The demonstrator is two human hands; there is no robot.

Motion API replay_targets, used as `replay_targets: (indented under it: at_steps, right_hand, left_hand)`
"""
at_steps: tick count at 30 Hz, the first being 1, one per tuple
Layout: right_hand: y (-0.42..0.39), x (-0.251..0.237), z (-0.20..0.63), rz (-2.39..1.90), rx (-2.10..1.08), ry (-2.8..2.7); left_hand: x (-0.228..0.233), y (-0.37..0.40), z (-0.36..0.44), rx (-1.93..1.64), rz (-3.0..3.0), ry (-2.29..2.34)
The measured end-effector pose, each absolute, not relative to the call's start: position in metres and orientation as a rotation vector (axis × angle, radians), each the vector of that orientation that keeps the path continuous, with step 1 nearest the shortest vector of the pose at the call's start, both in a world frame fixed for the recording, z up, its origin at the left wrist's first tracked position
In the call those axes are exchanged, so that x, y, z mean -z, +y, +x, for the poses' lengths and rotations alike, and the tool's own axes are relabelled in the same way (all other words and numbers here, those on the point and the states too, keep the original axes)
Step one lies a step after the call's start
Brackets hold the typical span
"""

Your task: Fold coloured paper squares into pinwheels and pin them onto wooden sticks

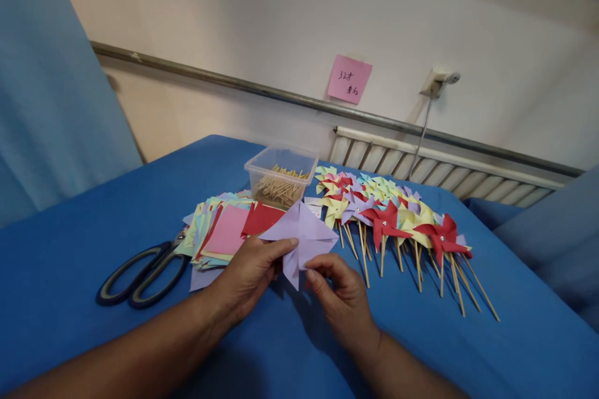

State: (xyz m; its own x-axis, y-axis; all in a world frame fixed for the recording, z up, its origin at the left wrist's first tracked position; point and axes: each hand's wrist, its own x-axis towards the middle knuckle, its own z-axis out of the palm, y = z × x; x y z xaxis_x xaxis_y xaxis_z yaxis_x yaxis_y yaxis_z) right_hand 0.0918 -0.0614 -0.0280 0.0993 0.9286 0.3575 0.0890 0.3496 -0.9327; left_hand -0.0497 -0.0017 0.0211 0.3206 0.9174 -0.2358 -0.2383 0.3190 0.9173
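Both of my hands hold a lilac paper square (302,235), partly folded, just above the blue table (75,230). My left hand (250,274) pinches its left edge between thumb and fingers. My right hand (339,296) grips a folded flap at its lower middle. Behind the paper lies a loose stack of coloured paper squares (222,232), pink and red on top.
Black-handled scissors (143,274) lie left of the stack. A clear plastic tub of wooden sticks (281,177) stands behind it. Several finished paper pinwheels on sticks (397,221) spread to the right. A radiator (444,171) and a pink note (349,78) are on the wall.
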Motion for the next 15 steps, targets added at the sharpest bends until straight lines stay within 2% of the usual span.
replay_targets:
  at_steps: [8,15]
  right_hand:
    - [-0.054,0.032,0.092,-1.085,-0.967,-1.032]
    - [-0.050,0.035,0.092,-1.126,-0.957,-0.987]
  left_hand:
    - [-0.012,-0.004,-0.044,-0.893,1.013,0.871]
    - [-0.009,-0.003,-0.043,-0.862,1.036,0.938]
